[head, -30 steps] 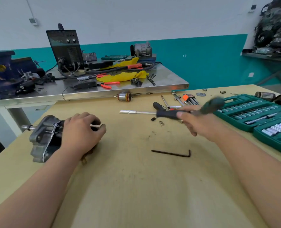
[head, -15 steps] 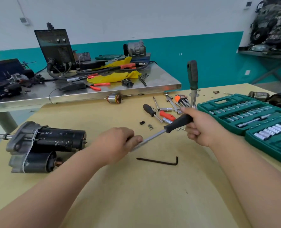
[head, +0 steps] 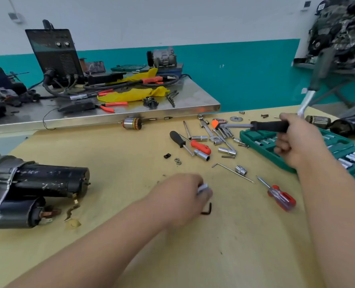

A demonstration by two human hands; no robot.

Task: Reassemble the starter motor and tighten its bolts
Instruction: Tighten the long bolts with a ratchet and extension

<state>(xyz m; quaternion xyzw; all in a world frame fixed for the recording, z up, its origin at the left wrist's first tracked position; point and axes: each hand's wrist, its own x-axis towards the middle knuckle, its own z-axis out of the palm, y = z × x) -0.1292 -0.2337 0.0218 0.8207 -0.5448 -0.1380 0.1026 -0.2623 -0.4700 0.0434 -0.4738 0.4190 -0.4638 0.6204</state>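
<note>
Starter motor (head: 37, 192) lies on its side at the left edge of the bench (head: 131, 246), well apart from both hands. Left hand (head: 178, 194) hovers mid-bench, its grip pinching a small pale piece (head: 202, 187), blurred, just above a black hex key (head: 207, 209). Right hand (head: 297, 140) has its grip wrapped round a black-handled tool (head: 270, 126) above the green socket case (head: 261, 150).

A repair workshop: a welding machine (head: 56, 53) stands on a steel tabletop (head: 193, 100) upper left, loose sockets (head: 201, 154) lie mid-frame, an engine (head: 342, 28) sits upper right.
</note>
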